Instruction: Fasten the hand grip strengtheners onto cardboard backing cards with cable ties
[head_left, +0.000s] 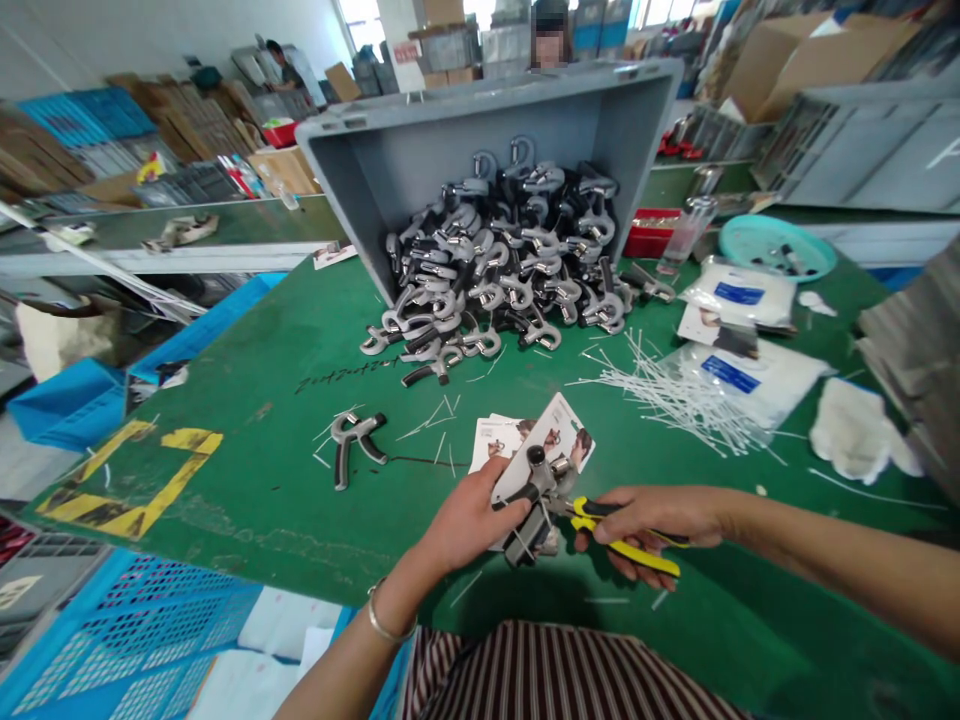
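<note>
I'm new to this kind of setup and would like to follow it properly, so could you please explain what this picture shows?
Gladly. There is no machine here: each grip is a person's bare hand, seen from a camera worn on that person's head, looking forward and down.

The left grip holds a grey-and-black two-handled piece together with a printed card. The right grip holds yellow-and-black pliers, their tips at that piece.

On the green table, one similar piece lies alone. Further back, a large pile of them spills from a grey bin tipped on its side. To the right lie loose thin white strips, which look like cable ties, and a white glove.
</note>
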